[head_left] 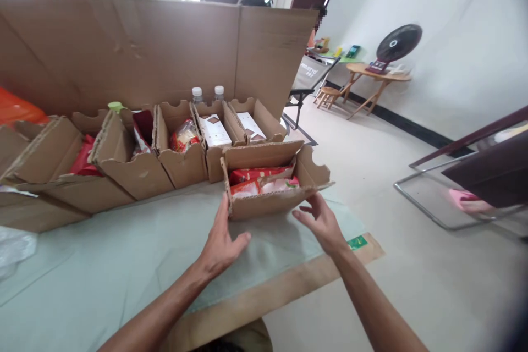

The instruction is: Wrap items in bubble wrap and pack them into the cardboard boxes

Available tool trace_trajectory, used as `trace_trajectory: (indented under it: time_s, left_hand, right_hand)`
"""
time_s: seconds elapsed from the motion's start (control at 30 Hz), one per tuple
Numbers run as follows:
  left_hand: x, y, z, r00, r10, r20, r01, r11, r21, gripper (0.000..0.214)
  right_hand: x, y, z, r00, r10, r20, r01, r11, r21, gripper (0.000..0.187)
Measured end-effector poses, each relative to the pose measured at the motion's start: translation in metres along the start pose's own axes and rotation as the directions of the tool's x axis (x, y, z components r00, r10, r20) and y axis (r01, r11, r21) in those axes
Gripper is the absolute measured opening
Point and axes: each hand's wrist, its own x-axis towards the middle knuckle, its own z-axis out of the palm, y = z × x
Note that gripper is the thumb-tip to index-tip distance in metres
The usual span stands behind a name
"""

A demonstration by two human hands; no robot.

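A small cardboard bin [264, 206] stands in front of the row, holding red packets [258, 174] and a red-and-white packet with a pink part [276, 184]. My left hand [225, 242] is at the bin's left front corner. Its fingers lie along the side, and the thumb points away to the right. By the right front corner is my right hand [324, 223], its fingers partly bent close to the cardboard and its thumb apart. Neither thumb presses on the bin. Its underside, and whether the right fingertips touch it, I cannot make out.
Behind stands a row of cardboard bins [183, 168] with white boxes [215, 131] and packets, backed by a tall cardboard panel [173, 49]. Two white-capped bottles [197, 93] show behind them. A pale green cover [136, 253] lies on the table. Rightward are a folding chair [309, 74] and a fan [394, 44].
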Motion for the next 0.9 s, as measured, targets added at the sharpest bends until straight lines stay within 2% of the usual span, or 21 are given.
trace_trajectory:
  time_s: [0.07,0.13,0.2,0.23,0.33,0.43,0.5,0.53,0.6,0.67,0.73,0.77,0.83,0.9]
  left_hand:
    - [-0.048,-0.005,-0.026,0.999,-0.054,-0.006,0.054,0.998,0.022,0.075]
    - [-0.094,-0.01,-0.055,0.987,-0.131,-0.094,0.137,0.989,0.052,0.065]
    - [-0.122,-0.008,-0.082,0.957,-0.176,-0.232,0.194,0.979,0.058,0.061]
    - [-0.127,-0.005,-0.092,0.94,-0.181,-0.289,0.205,0.977,0.055,0.061]
    - [-0.117,0.009,-0.103,0.93,-0.143,-0.34,0.171,0.984,0.054,0.065]
    - [-0.108,0.022,-0.096,0.957,-0.079,-0.279,0.1,0.993,0.062,0.073]
    - [-0.12,0.025,-0.092,0.966,-0.075,-0.246,0.096,0.992,0.077,0.073]
    - [-0.129,0.024,-0.094,0.965,-0.092,-0.247,0.115,0.99,0.082,0.07]
    - [-0.149,0.019,-0.104,0.943,-0.143,-0.301,0.175,0.981,0.081,0.061]
    - [-0.159,0.013,-0.121,0.909,-0.178,-0.376,0.221,0.972,0.075,0.056]
    - [-0.155,0.01,-0.133,0.892,-0.172,-0.419,0.223,0.972,0.075,0.057]
    - [-0.15,0.011,-0.135,0.893,-0.157,-0.422,0.207,0.976,0.074,0.058]
    - [-0.14,0.015,-0.128,0.901,-0.134,-0.413,0.173,0.983,0.059,0.064]
    - [-0.133,0.02,-0.107,0.922,-0.137,-0.361,0.161,0.986,0.038,0.073]
  right_hand:
    - [-0.038,-0.004,0.02,1.0,-0.007,0.012,0.007,1.0,-0.025,0.059]
    - [-0.07,-0.011,0.047,0.999,0.004,0.053,-0.002,0.999,-0.044,0.051]
    - [-0.086,-0.023,0.077,0.993,0.001,0.122,0.004,0.999,-0.039,0.047]
    - [-0.087,-0.03,0.09,0.988,-0.016,0.153,0.019,1.0,-0.019,0.048]
    - [-0.081,-0.046,0.111,0.983,-0.078,0.165,0.065,0.995,0.081,0.056]
    - [-0.087,-0.053,0.103,0.997,-0.064,0.04,0.06,0.995,0.081,0.05]
    - [-0.102,-0.054,0.095,0.999,-0.022,-0.041,0.023,1.0,0.021,0.04]
    - [-0.111,-0.056,0.095,0.999,-0.006,-0.045,0.006,1.0,-0.013,0.036]
    - [-0.124,-0.06,0.105,0.999,0.009,0.036,-0.006,0.998,-0.062,0.034]
    - [-0.124,-0.068,0.126,0.987,-0.005,0.159,0.014,0.998,-0.054,0.043]
    - [-0.11,-0.075,0.145,0.976,-0.04,0.215,0.041,0.999,0.001,0.055]
    - [-0.102,-0.078,0.15,0.977,-0.059,0.206,0.054,0.998,0.027,0.058]
    - [-0.088,-0.078,0.146,0.982,-0.08,0.168,0.072,0.996,0.057,0.059]
    - [-0.079,-0.07,0.126,0.989,-0.085,0.12,0.077,0.994,0.071,0.056]
